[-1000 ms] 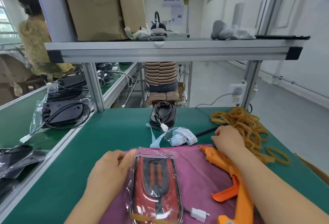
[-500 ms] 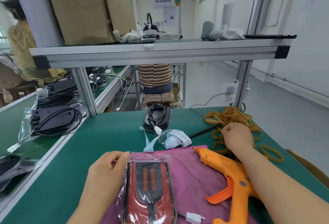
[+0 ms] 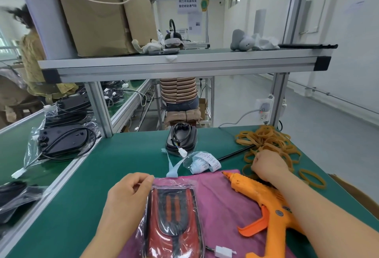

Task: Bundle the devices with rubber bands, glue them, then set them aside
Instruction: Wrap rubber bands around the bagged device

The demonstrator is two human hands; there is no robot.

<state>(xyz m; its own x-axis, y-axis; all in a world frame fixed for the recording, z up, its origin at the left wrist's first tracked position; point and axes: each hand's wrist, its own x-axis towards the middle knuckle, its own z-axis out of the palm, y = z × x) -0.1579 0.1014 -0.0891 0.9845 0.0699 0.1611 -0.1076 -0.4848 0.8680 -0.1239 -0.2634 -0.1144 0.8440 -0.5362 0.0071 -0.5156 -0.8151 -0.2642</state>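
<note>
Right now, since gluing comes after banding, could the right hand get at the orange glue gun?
Probably yes: the right hand sits on the rubber bands just past the glue gun, which lies uncovered close beside it, with nothing between them.

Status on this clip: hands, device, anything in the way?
Left hand pinches the bagged red device on pink cloth. Right hand curled over rubber bands, grip unseen. Glue gun lies beneath right forearm.
</note>
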